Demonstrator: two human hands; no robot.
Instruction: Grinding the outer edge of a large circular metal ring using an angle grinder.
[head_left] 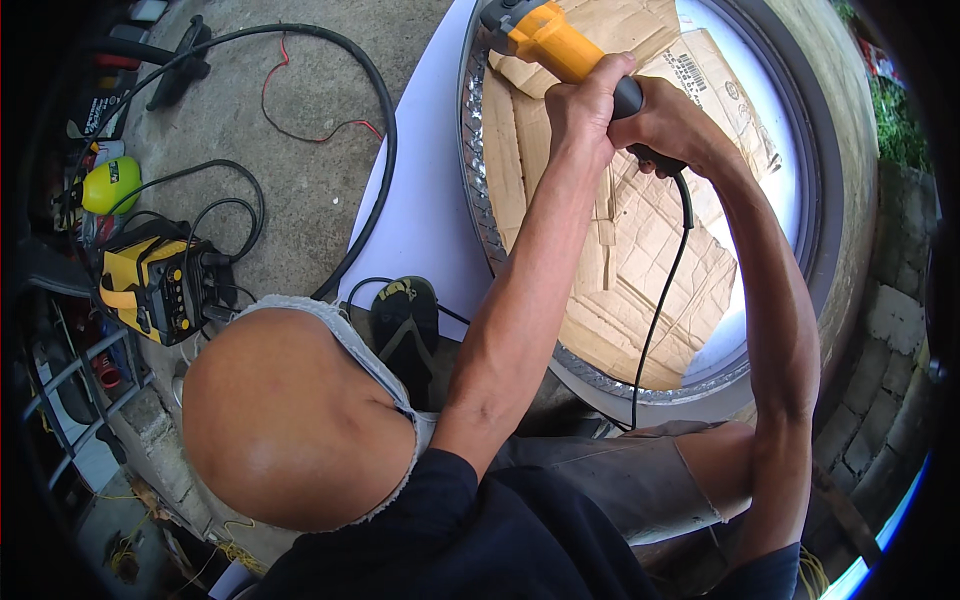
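Observation:
A yellow and black angle grinder (556, 42) lies across the top middle, its dark head toward the far left. My left hand (588, 102) is closed round the back of its yellow body. Just beside it, my right hand (668, 128) wraps the black rear grip, where the cord (668, 290) runs out and down toward my legs. Under both hands is a large round metal ring (815, 190) with flattened cardboard (640, 260) inside it. The grinder's head is over the ring's far left rim; its disc is hidden, so contact cannot be told.
A white sheet (425, 200) lies left of the ring. On the concrete floor stand a yellow and black welding machine (150, 285) with looped cables and a lime-green round object (110, 185). My sandalled foot (405, 320) is near the ring. A block wall (890, 340) runs along the right.

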